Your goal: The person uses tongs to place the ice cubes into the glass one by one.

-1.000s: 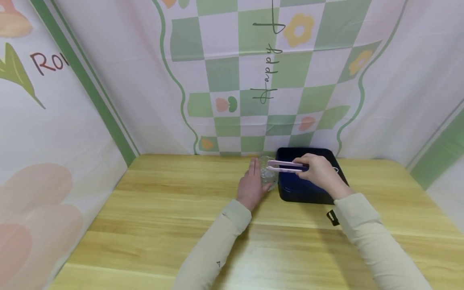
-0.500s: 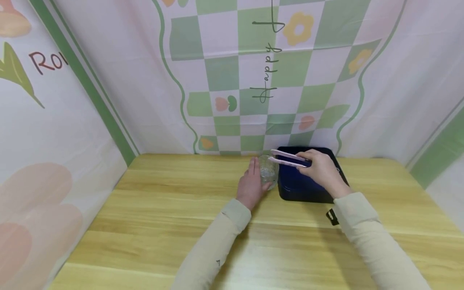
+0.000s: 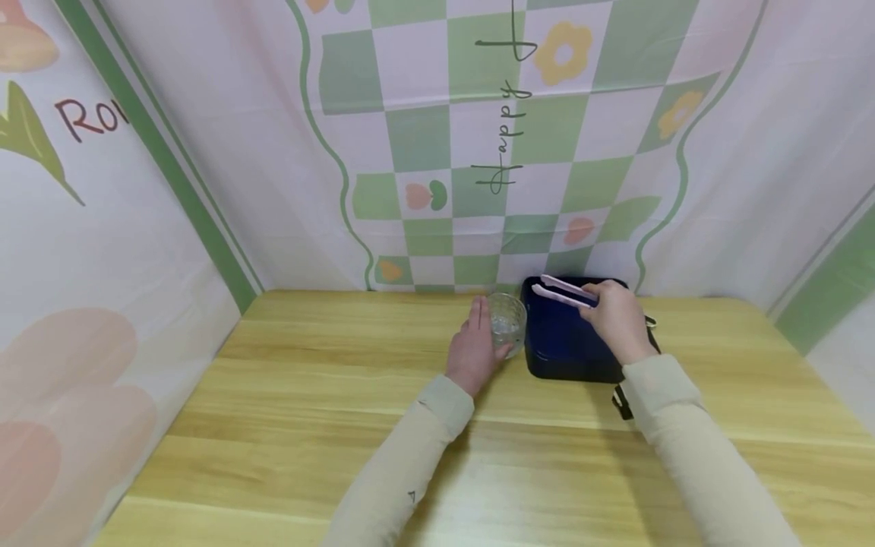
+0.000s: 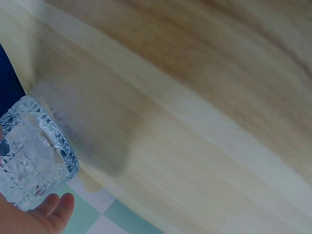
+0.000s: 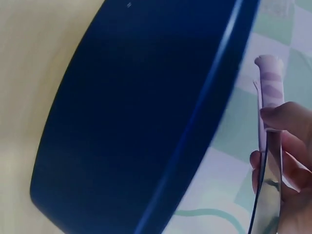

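Note:
My left hand (image 3: 472, 351) holds a clear cut-glass tumbler (image 3: 509, 325) from its left side, fingers along the far side and thumb at the front. In the left wrist view, clear chunks like ice (image 4: 31, 153) fill part of the glass. With my right hand (image 3: 618, 320) I grip a pair of tongs (image 3: 560, 297), metal with pale pink ends, above a dark blue box (image 3: 560, 365). The tongs point left and their two arms stand apart in the head view. I see nothing between their tips.
The box sits against the tumbler's right, at the back of the wooden table (image 3: 307, 425). A black buckle-like piece (image 3: 622, 403) lies by its front right corner, and a small metal clasp (image 3: 651, 323) shows at its right side. A patterned curtain (image 3: 424, 137) hangs behind.
My right hand has moved the tongs up and to the right, from over the tumbler to over the blue box. The left hand and tumbler have stayed in place.

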A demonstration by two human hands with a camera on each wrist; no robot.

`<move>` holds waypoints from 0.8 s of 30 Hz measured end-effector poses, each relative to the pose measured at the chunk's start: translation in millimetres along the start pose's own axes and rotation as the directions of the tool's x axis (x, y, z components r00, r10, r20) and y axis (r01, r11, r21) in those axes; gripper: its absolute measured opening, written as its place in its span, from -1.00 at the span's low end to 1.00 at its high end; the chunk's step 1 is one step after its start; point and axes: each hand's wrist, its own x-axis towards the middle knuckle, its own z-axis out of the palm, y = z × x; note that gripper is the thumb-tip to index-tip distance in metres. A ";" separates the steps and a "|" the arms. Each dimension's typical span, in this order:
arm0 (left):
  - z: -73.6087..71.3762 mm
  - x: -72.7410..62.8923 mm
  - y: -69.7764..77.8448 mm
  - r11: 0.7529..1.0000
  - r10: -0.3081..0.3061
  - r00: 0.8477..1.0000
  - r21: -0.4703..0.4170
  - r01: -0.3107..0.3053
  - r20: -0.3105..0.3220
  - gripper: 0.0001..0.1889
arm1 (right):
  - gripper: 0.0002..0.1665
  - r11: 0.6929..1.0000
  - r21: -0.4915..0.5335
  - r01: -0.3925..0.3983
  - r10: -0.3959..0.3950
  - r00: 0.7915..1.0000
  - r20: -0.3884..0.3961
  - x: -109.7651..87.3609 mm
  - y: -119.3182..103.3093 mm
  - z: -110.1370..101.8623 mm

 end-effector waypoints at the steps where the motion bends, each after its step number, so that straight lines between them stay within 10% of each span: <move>1: 0.1 0.0 0.0 1.000 0.000 1.000 0.000 0.000 0.000 -0.02 | -0.59 1.000 -0.011 0.001 -0.001 1.000 0.008 0.1 1.8 1.1; 12: 3.3 -0.2 0.0 1.000 0.014 0.999 0.006 -0.014 -0.033 -0.01 | -0.53 0.998 -0.045 -0.032 0.042 0.967 0.251 1.1 18.7 14.3; 24: 2.9 0.4 -0.4 1.000 0.014 0.999 0.016 -0.013 -0.042 -0.01 | -0.56 0.999 -0.036 0.028 -0.018 0.970 0.244 3.7 21.0 21.8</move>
